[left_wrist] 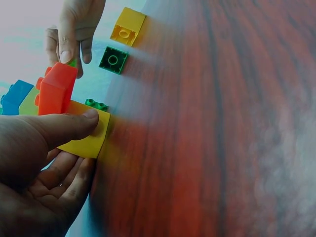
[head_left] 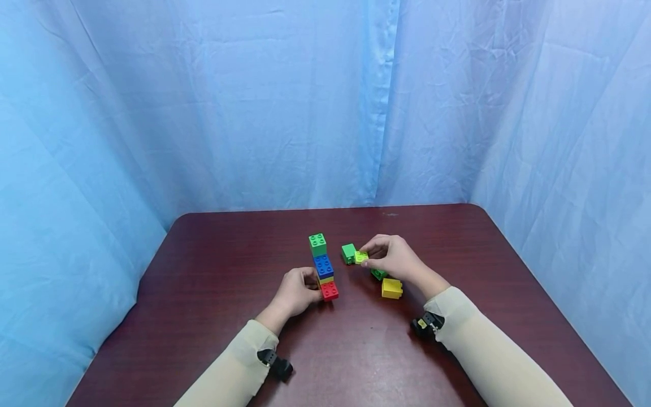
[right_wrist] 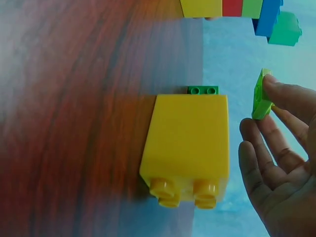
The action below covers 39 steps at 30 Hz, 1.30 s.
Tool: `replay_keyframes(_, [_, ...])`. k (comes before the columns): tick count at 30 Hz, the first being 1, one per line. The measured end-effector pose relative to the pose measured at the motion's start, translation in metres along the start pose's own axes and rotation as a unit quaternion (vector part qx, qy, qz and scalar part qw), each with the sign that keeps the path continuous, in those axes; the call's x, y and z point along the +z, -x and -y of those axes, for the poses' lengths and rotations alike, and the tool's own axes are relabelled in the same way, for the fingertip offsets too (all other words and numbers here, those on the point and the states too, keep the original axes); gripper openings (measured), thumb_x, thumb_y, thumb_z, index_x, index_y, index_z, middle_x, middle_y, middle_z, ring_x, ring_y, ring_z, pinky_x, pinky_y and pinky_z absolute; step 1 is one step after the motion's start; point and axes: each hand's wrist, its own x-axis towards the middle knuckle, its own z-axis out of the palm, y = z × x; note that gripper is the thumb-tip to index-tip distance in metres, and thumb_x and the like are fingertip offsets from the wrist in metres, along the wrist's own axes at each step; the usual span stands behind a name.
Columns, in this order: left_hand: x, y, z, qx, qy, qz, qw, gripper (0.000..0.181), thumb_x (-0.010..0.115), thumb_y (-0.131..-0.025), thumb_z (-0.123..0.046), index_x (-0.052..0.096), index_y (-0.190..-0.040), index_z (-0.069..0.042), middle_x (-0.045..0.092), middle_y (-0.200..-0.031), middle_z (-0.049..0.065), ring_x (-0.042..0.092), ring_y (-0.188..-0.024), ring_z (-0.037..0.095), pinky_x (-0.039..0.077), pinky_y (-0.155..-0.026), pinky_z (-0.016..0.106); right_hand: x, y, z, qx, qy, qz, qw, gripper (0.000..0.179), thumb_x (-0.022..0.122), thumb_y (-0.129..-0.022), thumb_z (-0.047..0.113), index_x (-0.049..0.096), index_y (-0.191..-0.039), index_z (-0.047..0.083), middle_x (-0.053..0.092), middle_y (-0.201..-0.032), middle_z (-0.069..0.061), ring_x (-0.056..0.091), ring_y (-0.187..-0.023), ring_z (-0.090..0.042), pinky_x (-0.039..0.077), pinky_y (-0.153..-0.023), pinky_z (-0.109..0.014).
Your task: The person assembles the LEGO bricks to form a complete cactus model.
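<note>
A stepped stack of bricks stands in my left hand, whose thumb and fingers grip the yellow brick at its base. Above that come a red brick, a thin yellow-green layer, a blue brick and a green brick on top. To the right of the stack, my right hand pinches a lime-green brick between thumb and fingers, raised off the table in the right wrist view.
A loose green brick lies just left of the lime-green one in the head view. Nearer me are a dark green brick and a yellow brick lying on its side, beneath my right wrist. Blue curtains surround the dark wooden table.
</note>
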Motion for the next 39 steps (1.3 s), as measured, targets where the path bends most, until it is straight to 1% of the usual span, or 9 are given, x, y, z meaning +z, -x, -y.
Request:
replay_keyframes(5, [0.001, -0.001, 0.0, -0.005, 0.0, 0.0, 1.0, 0.02, 0.087, -0.08, -0.001, 0.076, -0.094, -0.012, 0.074, -0.091, -0.003, 0.07, -0.091, 0.015, 0.059, -0.081, 0.034, 0.005, 0.002, 0.005, 0.007, -0.005, 0.006, 0.9999, 0.02, 0.087, -0.089, 0.019, 0.08, -0.107, 0.025, 0.072, -0.103, 0.005, 0.07, -0.092, -0.018, 0.061, -0.078, -0.037])
replay_keyframes(9, [0.001, -0.003, 0.0, -0.007, -0.002, 0.0, 1.0, 0.02, 0.088, -0.081, -0.003, 0.076, -0.094, -0.013, 0.075, -0.091, -0.004, 0.07, -0.09, 0.014, 0.059, -0.081, 0.034, 0.008, 0.004, 0.009, 0.002, -0.01, 0.007, 0.9999, 0.021, 0.087, -0.088, 0.021, 0.08, -0.107, 0.025, 0.072, -0.104, 0.005, 0.07, -0.093, -0.018, 0.061, -0.079, -0.037])
replay_keyframes(15, [0.002, -0.003, 0.001, -0.001, 0.007, 0.001, 1.0, 0.021, 0.088, -0.08, -0.002, 0.076, -0.095, -0.011, 0.075, -0.091, -0.001, 0.071, -0.09, 0.015, 0.059, -0.081, 0.034, 0.014, 0.009, 0.015, -0.024, 0.005, 0.012, 0.9996, 0.021, 0.087, -0.089, 0.027, 0.079, -0.108, 0.028, 0.07, -0.105, 0.009, 0.068, -0.095, -0.018, 0.06, -0.08, -0.038])
replay_keyframes(20, [0.002, -0.003, 0.001, -0.003, 0.008, -0.001, 1.0, 0.022, 0.087, -0.08, 0.0, 0.076, -0.095, -0.011, 0.075, -0.091, -0.001, 0.071, -0.09, 0.015, 0.059, -0.08, 0.034, 0.018, 0.014, 0.025, -0.045, 0.005, 0.019, 0.9988, 0.023, 0.088, -0.088, 0.028, 0.078, -0.109, 0.029, 0.069, -0.104, 0.01, 0.067, -0.094, -0.019, 0.059, -0.083, -0.046])
replay_keyframes(23, [0.002, -0.004, 0.001, -0.003, 0.007, -0.002, 1.0, 0.022, 0.087, -0.079, 0.0, 0.077, -0.096, -0.011, 0.075, -0.092, -0.002, 0.07, -0.09, 0.015, 0.059, -0.081, 0.034, 0.021, 0.018, 0.033, -0.065, 0.002, 0.027, 0.9975, 0.023, 0.088, -0.088, 0.028, 0.078, -0.109, 0.027, 0.069, -0.103, 0.009, 0.068, -0.091, -0.017, 0.059, -0.082, -0.048])
replay_keyframes(27, [0.002, -0.004, 0.001, 0.001, 0.002, -0.003, 1.0, 0.021, 0.087, -0.08, 0.0, 0.076, -0.094, -0.011, 0.075, -0.091, -0.002, 0.07, -0.089, 0.014, 0.059, -0.08, 0.035, 0.026, 0.022, 0.041, -0.08, 0.005, 0.04, 0.996, 0.023, 0.087, -0.089, 0.027, 0.078, -0.11, 0.027, 0.068, -0.102, 0.01, 0.069, -0.086, -0.012, 0.061, -0.078, -0.04])
replay_keyframes(30, [0.001, -0.004, 0.001, 0.002, 0.002, -0.003, 1.0, 0.02, 0.086, -0.08, 0.0, 0.076, -0.093, -0.012, 0.075, -0.091, -0.002, 0.069, -0.087, 0.013, 0.059, -0.08, 0.035, 0.029, 0.025, 0.045, -0.085, -0.003, 0.048, 0.9952, 0.024, 0.086, -0.089, 0.023, 0.078, -0.111, 0.025, 0.068, -0.102, 0.009, 0.07, -0.084, -0.011, 0.061, -0.076, -0.035])
replay_keyframes(35, [0.0, -0.003, 0.001, 0.004, 0.011, -0.001, 0.9999, 0.021, 0.087, -0.08, 0.0, 0.076, -0.095, -0.01, 0.075, -0.092, -0.001, 0.07, -0.088, 0.014, 0.06, -0.08, 0.035, 0.036, 0.029, 0.05, -0.086, -0.027, 0.065, 0.9938, 0.023, 0.086, -0.09, 0.021, 0.078, -0.111, 0.022, 0.068, -0.106, 0.006, 0.071, -0.088, -0.013, 0.062, -0.076, -0.033])
replay_keyframes(39, [0.0, -0.003, 0.001, 0.008, 0.015, -0.001, 0.9998, 0.022, 0.087, -0.08, 0.0, 0.077, -0.096, -0.009, 0.075, -0.092, 0.0, 0.071, -0.088, 0.015, 0.06, -0.081, 0.035, 0.041, 0.03, 0.052, -0.072, -0.041, 0.077, 0.9935, 0.022, 0.087, -0.089, 0.024, 0.078, -0.11, 0.024, 0.067, -0.107, 0.006, 0.071, -0.089, -0.013, 0.062, -0.078, -0.033])
